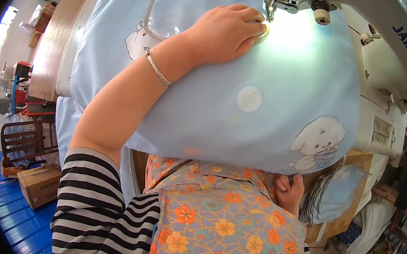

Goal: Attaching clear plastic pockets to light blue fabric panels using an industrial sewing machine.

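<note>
A large light-blue fabric printed with white cartoon puppies covers the sewing table and hangs toward my lap. My left hand lies on it just left of the sewing machine's needle and presser foot. Its fingers are bent and pressed together on the cloth, with a small pale edge showing at the fingertips. Below the fabric's near edge, on the right, is my right hand. Its fingers are curled closed; what they hold, if anything, is hidden. The machine's lamp lights the cloth beside the needle.
The sewing machine reaches over from the right. A clear-edged frame outline lies on the cloth at upper left. Light-blue cut pieces hang stacked at right. A cardboard box and a brown chair stand on the blue floor at left.
</note>
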{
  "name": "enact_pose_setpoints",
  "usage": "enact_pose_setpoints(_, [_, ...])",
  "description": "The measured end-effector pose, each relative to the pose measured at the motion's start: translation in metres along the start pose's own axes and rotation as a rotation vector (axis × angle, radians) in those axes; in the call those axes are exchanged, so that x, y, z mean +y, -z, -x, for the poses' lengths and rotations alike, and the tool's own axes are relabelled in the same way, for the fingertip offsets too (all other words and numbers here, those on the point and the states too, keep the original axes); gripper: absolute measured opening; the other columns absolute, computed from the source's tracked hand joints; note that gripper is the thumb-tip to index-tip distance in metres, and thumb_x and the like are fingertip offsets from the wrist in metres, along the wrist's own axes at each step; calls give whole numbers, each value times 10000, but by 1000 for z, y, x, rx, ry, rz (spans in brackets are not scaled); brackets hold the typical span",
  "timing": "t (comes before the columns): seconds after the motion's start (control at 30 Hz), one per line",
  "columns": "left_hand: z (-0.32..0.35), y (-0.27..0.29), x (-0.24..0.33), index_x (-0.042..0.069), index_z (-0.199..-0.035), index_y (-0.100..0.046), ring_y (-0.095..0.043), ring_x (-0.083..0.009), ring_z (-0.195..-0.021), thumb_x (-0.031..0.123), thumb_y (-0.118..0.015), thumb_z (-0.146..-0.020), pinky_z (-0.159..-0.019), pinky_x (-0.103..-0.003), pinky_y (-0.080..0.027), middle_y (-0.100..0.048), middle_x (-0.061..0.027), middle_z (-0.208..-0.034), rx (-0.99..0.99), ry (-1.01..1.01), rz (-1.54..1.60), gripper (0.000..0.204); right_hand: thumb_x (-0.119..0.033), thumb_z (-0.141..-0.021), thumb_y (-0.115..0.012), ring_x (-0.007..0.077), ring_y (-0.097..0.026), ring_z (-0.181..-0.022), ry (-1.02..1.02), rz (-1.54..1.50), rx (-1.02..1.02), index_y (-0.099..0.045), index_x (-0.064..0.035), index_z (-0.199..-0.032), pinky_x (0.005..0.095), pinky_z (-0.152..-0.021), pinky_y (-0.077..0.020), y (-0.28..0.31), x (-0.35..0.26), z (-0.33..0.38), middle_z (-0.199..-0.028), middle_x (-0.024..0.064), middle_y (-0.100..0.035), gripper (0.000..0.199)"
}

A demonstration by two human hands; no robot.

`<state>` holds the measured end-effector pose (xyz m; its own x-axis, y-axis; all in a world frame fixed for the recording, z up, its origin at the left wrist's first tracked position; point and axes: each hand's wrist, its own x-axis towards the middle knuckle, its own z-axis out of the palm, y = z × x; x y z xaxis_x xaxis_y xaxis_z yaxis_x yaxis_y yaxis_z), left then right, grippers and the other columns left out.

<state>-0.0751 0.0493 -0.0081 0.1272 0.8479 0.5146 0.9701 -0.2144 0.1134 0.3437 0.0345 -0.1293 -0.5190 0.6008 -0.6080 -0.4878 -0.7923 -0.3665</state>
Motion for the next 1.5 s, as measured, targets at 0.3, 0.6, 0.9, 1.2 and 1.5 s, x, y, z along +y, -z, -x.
enact_pose_setpoints(0.3, [-2, 7, -7, 133, -1096, -689, -590, -238, -1050, 175, -515, -945, -807, -386, -528, -628, -32, -1140, -114, 75, 21, 234, -122, -951, -489, 27, -337, -477, 212, 258, -32, -531, -114, -1034, 199, -432, -295, -17, -16, 11, -742, -64, -514, 94])
enact_pose_setpoints(0.6, [-1, 7, -10, 124, -1161, -665, -581, -232, -1092, 195, -499, -962, -832, -375, -528, -621, -38, -1194, -156, 35, 22, 269, -26, -923, -553, 74, -538, -821, 591, 632, 113, -388, -45, -1351, 245, -716, -446, -79, -17, 32, -1095, 41, -569, 458])
enact_pose_setpoints(0.9, [-7, 7, 1, 112, -1173, -655, -578, -210, -1114, 210, -497, -958, -823, -349, -537, -619, -20, -1218, -205, 85, -62, 284, -145, -895, -635, 234, -576, -1105, 1113, 1633, 546, -444, 35, -1364, 343, -948, -449, -95, -117, -26, -1268, 163, -571, 537])
enact_pose_setpoints(1.2, [-6, -2, 13, 68, -1085, -647, -587, -213, -1119, 209, -514, -944, -801, -343, -550, -626, -51, -1217, -143, 94, -191, 239, -158, -924, -605, 202, -610, -1020, 1168, 1746, 471, -490, -3, -1347, 296, -917, -449, -153, -171, -76, -1172, 158, -637, 464])
enact_pose_setpoints(1.5, [-8, 0, 9, 71, -1088, -636, -585, -223, -1132, 208, -511, -947, -782, -365, -553, -625, -48, -1205, -82, 74, -168, 233, 0, -827, -595, 136, -518, -766, 356, 793, 29, -514, -48, -1057, 252, -676, -432, -50, 0, 17, -867, 35, -523, 249])
